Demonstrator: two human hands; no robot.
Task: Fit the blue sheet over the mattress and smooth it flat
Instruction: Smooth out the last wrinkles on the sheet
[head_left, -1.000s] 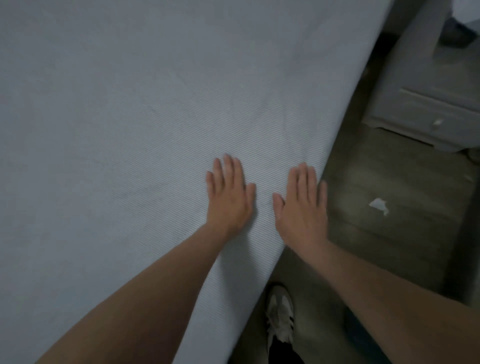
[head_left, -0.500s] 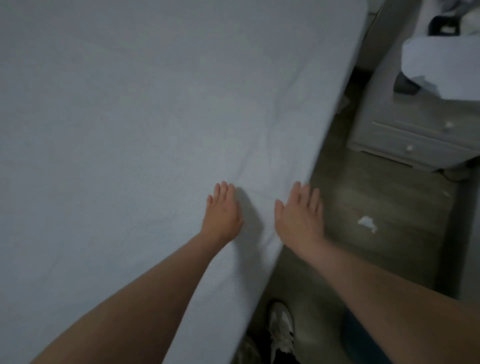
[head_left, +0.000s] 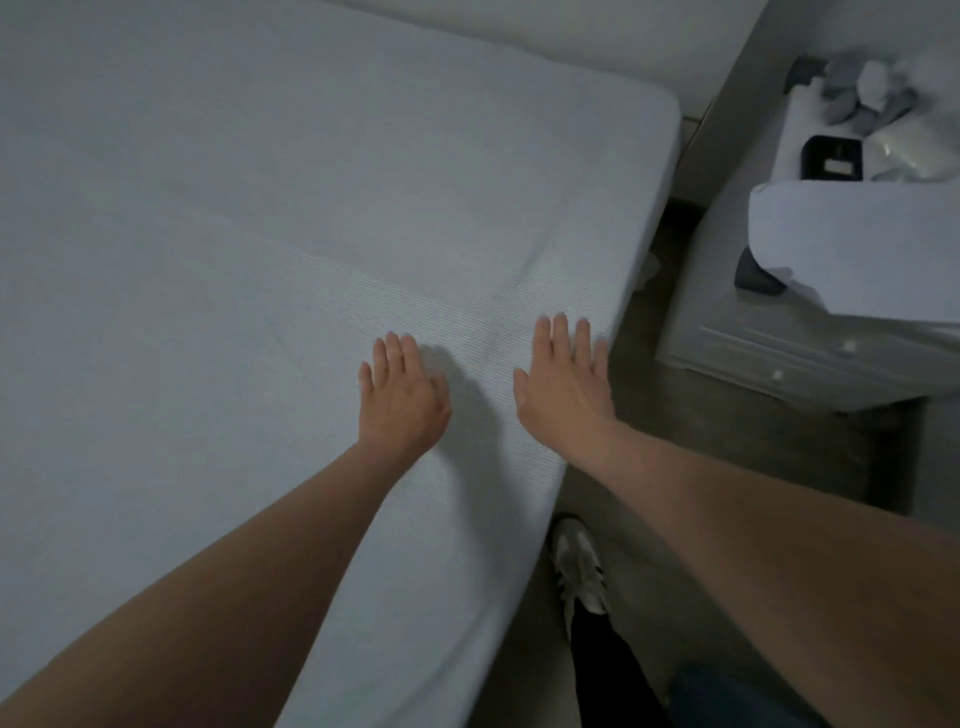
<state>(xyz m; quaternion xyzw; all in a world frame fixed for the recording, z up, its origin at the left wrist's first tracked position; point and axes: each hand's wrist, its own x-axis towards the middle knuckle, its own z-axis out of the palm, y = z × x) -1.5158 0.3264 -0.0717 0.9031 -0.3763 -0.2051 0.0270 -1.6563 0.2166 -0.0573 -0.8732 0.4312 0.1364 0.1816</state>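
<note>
Both hands lie flat with straight fingers, holding nothing: the left hand (head_left: 402, 400) on the blue sheet (head_left: 260, 234), the right hand (head_left: 566, 384) nearer the bed's edge. The unsmoothed stretch runs ahead toward the far corner, faint creases just beyond the fingertips.

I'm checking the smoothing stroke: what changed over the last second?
Both flat hands slid forward along the blue sheet toward the far corner, the left hand and right hand spreading apart. Nothing was gripped or released; the right hand stays by the bed edge.
</note>
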